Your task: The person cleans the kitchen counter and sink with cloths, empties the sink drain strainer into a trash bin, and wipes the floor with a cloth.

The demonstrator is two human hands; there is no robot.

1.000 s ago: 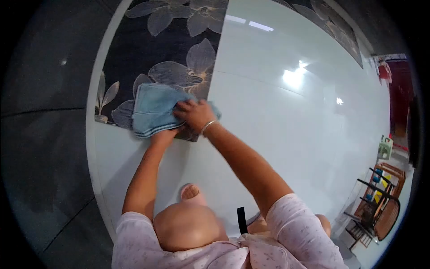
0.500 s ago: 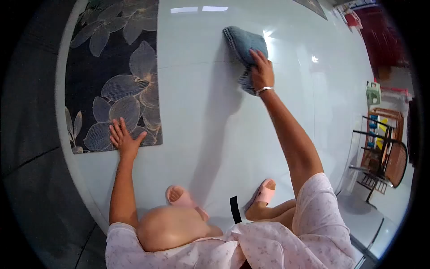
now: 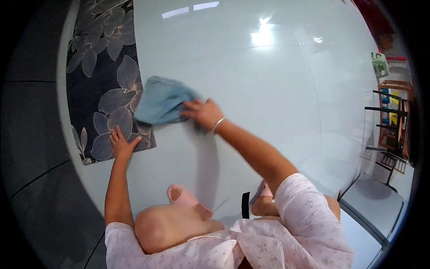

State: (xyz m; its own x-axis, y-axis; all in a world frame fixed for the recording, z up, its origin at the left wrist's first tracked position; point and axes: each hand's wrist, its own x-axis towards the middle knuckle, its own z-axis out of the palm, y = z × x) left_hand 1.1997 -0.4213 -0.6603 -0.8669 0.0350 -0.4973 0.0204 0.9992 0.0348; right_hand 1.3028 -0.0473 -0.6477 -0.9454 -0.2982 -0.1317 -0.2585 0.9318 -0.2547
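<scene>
A blue cloth point(image 3: 163, 101) is gripped by my right hand point(image 3: 205, 114), which wears a silver bangle at the wrist. The cloth is spread over the white glossy floor point(image 3: 251, 148), and its left end overlaps the edge of a dark mat point(image 3: 85, 107) with a pale flower pattern. My left hand point(image 3: 122, 143) lies with its fingers spread on the near end of that mat. Part of the cloth beneath my right hand is blurred and hidden.
Pink slippers point(image 3: 188, 201) are on my feet close to my knee. Along the right side stand a chair point(image 3: 374, 201), a wooden rack point(image 3: 396, 121) and a green-and-white container point(image 3: 380, 65). Dark grey flooring point(image 3: 33, 134) borders the left.
My right hand has swept the cloth left and toward me, from the far floor to the mat's edge. My left hand stays on the mat. The view has shifted slightly.
</scene>
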